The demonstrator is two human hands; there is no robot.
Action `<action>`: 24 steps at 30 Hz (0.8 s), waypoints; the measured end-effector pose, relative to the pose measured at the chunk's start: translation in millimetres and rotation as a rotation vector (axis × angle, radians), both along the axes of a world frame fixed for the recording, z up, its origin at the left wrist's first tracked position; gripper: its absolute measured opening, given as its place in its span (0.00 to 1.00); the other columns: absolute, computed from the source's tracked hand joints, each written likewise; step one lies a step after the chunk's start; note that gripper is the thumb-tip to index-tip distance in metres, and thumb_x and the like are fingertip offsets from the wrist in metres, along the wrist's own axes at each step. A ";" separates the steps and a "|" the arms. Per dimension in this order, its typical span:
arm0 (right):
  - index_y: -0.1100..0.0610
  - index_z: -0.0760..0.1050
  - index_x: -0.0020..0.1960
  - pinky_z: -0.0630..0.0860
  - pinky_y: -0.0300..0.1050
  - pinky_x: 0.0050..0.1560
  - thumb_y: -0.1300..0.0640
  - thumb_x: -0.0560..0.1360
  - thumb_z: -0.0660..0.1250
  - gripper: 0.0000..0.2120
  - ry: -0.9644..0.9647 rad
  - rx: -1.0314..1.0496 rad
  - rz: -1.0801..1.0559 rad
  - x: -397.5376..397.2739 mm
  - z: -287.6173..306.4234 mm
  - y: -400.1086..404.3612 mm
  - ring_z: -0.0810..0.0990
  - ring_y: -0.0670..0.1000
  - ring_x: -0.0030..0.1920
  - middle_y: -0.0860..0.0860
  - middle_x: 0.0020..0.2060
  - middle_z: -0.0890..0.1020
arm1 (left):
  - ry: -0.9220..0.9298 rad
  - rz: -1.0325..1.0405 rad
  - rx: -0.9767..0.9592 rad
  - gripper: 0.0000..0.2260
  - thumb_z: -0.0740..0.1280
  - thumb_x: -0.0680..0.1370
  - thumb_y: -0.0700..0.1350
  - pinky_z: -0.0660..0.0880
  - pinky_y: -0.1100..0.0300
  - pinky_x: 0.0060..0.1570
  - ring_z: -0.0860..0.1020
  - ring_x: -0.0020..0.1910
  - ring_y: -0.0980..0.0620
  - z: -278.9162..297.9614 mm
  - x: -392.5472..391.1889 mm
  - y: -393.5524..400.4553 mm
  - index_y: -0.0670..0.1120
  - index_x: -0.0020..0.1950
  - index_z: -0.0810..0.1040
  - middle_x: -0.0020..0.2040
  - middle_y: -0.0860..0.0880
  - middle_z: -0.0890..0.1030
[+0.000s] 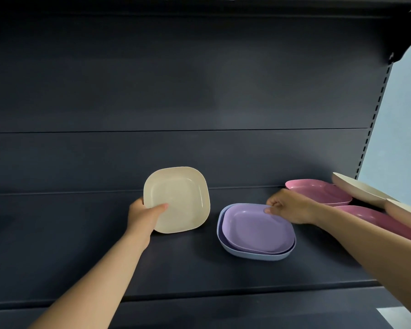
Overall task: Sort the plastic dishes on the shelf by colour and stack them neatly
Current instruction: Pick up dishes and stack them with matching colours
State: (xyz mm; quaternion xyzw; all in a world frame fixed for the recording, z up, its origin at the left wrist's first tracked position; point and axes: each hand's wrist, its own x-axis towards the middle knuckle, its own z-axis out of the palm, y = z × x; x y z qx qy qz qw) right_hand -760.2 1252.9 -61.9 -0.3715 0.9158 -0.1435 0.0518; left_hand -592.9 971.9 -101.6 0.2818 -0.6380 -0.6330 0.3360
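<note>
My left hand [142,216] grips a cream square dish [178,198] by its left edge and holds it tilted up above the dark shelf [81,245]. My right hand [287,206] pinches the far right rim of a purple dish [256,229], which sits nested inside a pale blue dish [251,255] on the shelf. At the right, a pink dish [318,191] lies at the back and a second pink dish [384,222] sits nearer, partly hidden by my right forearm. Two cream dishes [361,188] overlap the pink ones at the far right.
The shelf's dark back panel [176,91] rises behind the dishes. A slotted upright [375,119] and a pale blue wall [403,115] stand at the right. The shelf's front lip [199,298] runs below my arms.
</note>
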 end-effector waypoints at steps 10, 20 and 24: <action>0.55 0.68 0.33 0.64 0.44 0.37 0.58 0.79 0.62 0.16 0.220 -0.140 -0.068 -0.8 6.9 6.8 0.68 0.53 0.36 0.45 0.28 0.69 | -0.014 -0.006 -0.012 0.11 0.71 0.72 0.36 0.73 0.58 0.40 0.78 0.46 0.48 1.6 0.5 2.5 0.44 0.52 0.77 0.44 0.50 0.80; 0.57 0.75 0.42 0.69 0.44 0.38 0.58 0.79 0.58 0.11 0.105 -0.352 -0.282 14.0 36.5 -13.3 0.75 0.57 0.41 0.55 0.39 0.79 | -0.088 -0.012 -0.014 0.08 0.71 0.72 0.36 0.72 0.62 0.35 0.77 0.44 0.48 14.9 16.2 -0.9 0.43 0.49 0.77 0.43 0.48 0.80; 0.61 0.77 0.42 0.70 0.42 0.34 0.61 0.78 0.63 0.07 -0.254 -0.605 -0.249 44.3 49.7 -45.6 0.74 0.54 0.37 0.55 0.36 0.78 | -0.104 -0.015 0.016 0.09 0.71 0.72 0.36 0.71 0.61 0.34 0.77 0.41 0.50 29.9 53.8 -21.9 0.42 0.49 0.76 0.44 0.47 0.79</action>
